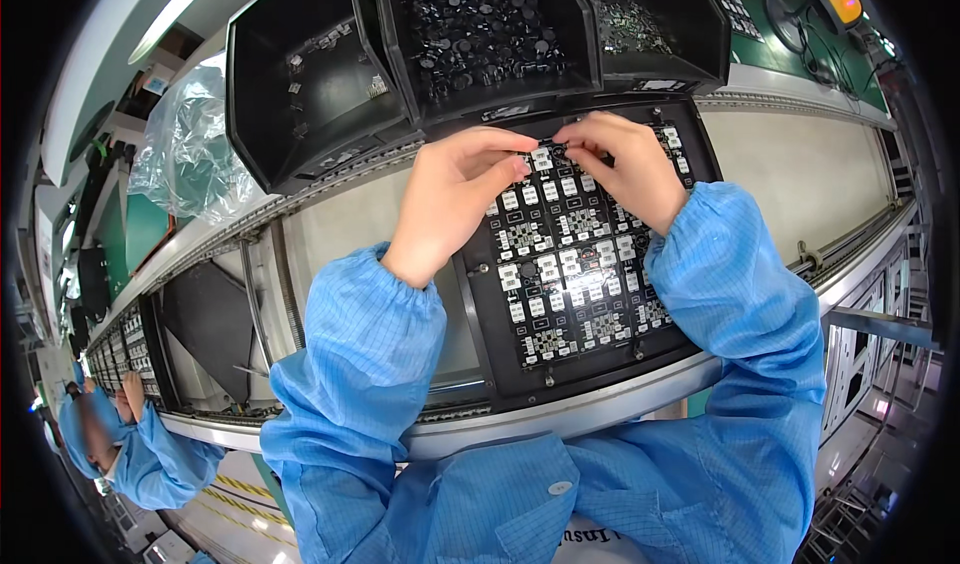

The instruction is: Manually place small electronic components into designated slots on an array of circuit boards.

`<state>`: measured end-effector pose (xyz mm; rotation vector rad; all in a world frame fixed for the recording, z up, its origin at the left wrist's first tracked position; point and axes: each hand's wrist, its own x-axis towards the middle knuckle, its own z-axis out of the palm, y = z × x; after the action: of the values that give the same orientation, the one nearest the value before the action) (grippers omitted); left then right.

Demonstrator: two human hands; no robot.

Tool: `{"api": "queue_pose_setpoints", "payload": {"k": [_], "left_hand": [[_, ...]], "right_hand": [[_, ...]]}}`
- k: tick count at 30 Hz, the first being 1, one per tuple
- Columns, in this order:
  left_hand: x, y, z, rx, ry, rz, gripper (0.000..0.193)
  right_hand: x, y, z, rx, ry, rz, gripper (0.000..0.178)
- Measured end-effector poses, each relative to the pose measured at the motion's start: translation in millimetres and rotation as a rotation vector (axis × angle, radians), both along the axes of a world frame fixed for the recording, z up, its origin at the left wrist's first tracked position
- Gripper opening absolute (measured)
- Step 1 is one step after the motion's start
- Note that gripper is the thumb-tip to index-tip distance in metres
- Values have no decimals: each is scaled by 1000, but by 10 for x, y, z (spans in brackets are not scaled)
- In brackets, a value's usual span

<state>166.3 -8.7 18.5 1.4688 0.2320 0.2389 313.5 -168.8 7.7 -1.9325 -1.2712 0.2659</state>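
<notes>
At the 12 o'clock edge of a circuit board panel [560,214], two bare hands are found close together. The panel sits in a black tray [490,319], directly below the fingertips and on the wearer's side of them; its white and dark parts stand in repeated blocks. Clock directions are taken from the panel's centre. The left hand [445,199] lies at 10 o'clock, thumb and forefinger brought narrow, their tips over the panel's 11 o'clock corner. The right hand [630,169] lies at 1 o'clock, fingers curled and bunched, tips pointing in toward the left hand. Whether either grips a small part, or touches the panel, cannot be told. The right sleeve [735,264] covers part of the panel's 3 o'clock side. Three black bins stand beyond the hands: the left bin [345,104] at 10 o'clock, with a few small pieces; the middle bin [500,106] at 11 o'clock, with many round black parts [485,39]; the right bin [695,24] between 12 and 1, with small pale pieces. A clear plastic bag [200,154] lies between 9 and 10. A metal rail [570,411] runs along the tray's 6 o'clock side. A co-worker [150,464] in blue is at 8 o'clock, well apart.
</notes>
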Motion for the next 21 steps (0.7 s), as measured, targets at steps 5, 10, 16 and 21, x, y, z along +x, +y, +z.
{"api": "queue_pose_setpoints", "payload": {"k": [5,10,16,21], "left_hand": [[19,-16,-45,32,-63,28,19],[29,-13,-14,-5,7,42,22],[47,-8,-25,18,-4,34,20],[73,-26,-49,39,-21,53,19]], "right_hand": [[-87,8,-61,52,-461,29,15],[-106,15,-55,28,-452,-57,11],[-13,-12,-88,25,-217,3,8],[-2,-19,-84,-23,-442,63,9]]}}
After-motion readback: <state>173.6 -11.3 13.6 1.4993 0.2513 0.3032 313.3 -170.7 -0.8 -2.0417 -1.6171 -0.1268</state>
